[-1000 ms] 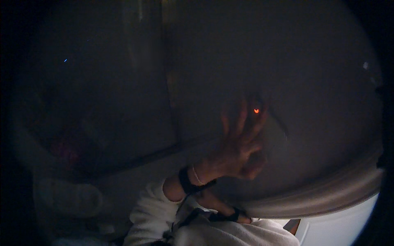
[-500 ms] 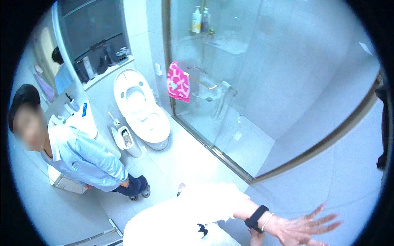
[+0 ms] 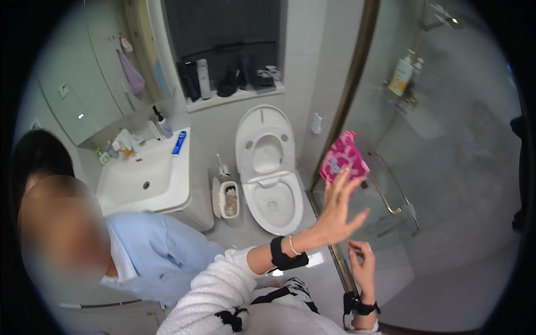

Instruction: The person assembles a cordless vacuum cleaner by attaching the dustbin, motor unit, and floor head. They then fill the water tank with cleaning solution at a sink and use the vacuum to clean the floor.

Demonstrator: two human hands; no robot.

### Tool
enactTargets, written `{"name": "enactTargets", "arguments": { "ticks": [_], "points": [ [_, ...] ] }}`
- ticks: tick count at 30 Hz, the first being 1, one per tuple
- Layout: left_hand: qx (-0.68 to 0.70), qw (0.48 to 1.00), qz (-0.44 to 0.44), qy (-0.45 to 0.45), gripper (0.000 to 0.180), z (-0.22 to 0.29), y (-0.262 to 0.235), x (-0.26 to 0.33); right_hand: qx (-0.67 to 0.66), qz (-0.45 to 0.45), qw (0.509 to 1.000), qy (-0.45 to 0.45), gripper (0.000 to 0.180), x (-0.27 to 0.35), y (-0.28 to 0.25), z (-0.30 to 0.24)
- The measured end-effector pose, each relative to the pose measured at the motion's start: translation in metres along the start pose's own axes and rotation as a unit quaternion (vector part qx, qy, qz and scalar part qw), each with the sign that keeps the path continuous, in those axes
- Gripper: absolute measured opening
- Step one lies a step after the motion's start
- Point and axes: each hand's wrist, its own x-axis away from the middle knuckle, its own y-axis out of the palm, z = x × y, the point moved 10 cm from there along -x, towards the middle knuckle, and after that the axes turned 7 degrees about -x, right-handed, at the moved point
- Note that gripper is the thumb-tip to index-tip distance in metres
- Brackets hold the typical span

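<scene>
My left hand [image 3: 333, 215] is raised with its fingers spread and nothing in them. Its fingertips overlap the lower edge of a pink patterned towel [image 3: 344, 154] hanging by the glass shower door; I cannot tell if they touch. Lower and to the right, my right hand [image 3: 364, 268] is held up with loosely curled fingers, a ring on one, and nothing visible in it. Both wrists wear black bands, the left also a thin bracelet. A bent brass handle [image 3: 385, 201] sits on the shower glass beyond my hands.
At left stands a person in a light blue top [image 3: 162, 248], close to my left arm. Behind are a white washbasin [image 3: 139, 184], a small bin [image 3: 229, 204] and a toilet [image 3: 279, 223] with its lid up. Pump bottles [image 3: 401, 77] stand inside the shower; several items line the windowsill [image 3: 234, 95].
The view has turned and darkened. My left hand has moved from the lower right up in front of the towel, and my right hand has come into fuller view. The person appears nearer.
</scene>
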Motion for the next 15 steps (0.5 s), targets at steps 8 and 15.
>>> {"name": "enactTargets", "arguments": {
  "ticks": [8,15],
  "points": [
    [0.037,0.937,0.172,-0.302,0.068,-0.349,-0.214,0.029,-0.058,-0.150,0.979,-0.129,0.017,-0.215,0.194,-0.029],
    [-0.202,0.863,0.326,-0.328,0.063,-0.500,-0.424,0.020,-0.016,-0.344,0.911,-0.227,0.027,-0.393,0.390,-0.097]
  ]
}}
